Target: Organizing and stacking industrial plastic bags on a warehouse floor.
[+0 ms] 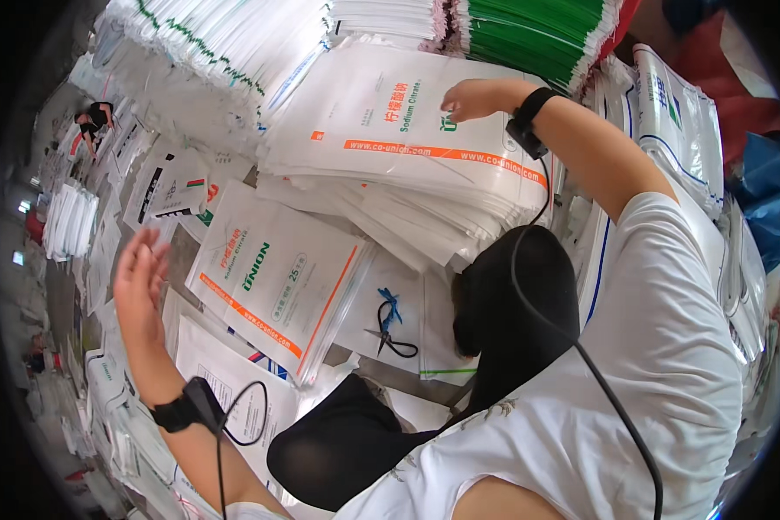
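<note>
My left hand (141, 282) is raised at the left, beside a smaller stack of white printed bags (273, 277) with orange and green printing. Its fingers are apart and loosely bent, with nothing in them. Over the larger stack of flat white bags (347, 95), my right hand (477, 99) hangs with fingers bent downward. I see nothing held in it, and whether its fingertips touch the top bag I cannot tell. Between the smaller stack and my knees lie black-handled scissors (394, 341) with a blue tie (390, 305) next to them.
Bundled white bags (204, 52) and green-edged bags (529, 35) rise at the back. Folded white bags (680, 121) are piled at the right, blue sheeting (763, 186) beyond. Another person (94, 121) bends down at far left. A cable (572, 338) runs from my right wrist.
</note>
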`<state>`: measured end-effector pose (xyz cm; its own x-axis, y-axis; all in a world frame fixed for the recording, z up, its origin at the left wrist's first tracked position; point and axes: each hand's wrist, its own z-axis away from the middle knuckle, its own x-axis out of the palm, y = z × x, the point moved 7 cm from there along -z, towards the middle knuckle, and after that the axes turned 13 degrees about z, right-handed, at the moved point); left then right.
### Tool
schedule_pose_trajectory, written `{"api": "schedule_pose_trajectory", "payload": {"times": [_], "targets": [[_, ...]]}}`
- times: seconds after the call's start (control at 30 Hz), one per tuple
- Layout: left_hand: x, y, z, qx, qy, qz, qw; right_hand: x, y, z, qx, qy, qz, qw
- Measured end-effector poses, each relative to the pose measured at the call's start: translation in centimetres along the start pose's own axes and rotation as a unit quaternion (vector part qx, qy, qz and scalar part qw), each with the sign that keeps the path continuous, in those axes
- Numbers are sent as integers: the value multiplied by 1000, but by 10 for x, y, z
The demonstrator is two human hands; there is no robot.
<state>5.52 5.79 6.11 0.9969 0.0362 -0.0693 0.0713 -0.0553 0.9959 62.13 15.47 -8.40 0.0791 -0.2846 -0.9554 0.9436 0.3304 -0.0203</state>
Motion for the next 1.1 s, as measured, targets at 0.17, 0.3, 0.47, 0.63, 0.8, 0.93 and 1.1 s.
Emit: {"api": "schedule_pose_trajectory", "payload": {"times": [0.17,0.3,0.47,0.63,0.8,0.93,1.1], "targets": [[113,71,-26,79,-57,-47,994,34,34,-9,58,4,-115,992],[201,22,-54,24,-163,-7,986,118,34,-40,93,64,-79,990],[283,-116,-58,-86,-265,-39,960,158,-6,-35,183,224,-16,957],[328,-231,-72,-129,-302,-97,940,161,-23,-42,193,196,-105,956],[381,-272,-117,-21,-227,-170,959,163,-41,-23,183,228,-291,911],[408,-296,-138,-32,-222,-150,963,162,-70,-23,113,275,-350,888],[439,-304,-121,-187,-271,-58,942,168,-67,-23,104,286,-328,894]]}}
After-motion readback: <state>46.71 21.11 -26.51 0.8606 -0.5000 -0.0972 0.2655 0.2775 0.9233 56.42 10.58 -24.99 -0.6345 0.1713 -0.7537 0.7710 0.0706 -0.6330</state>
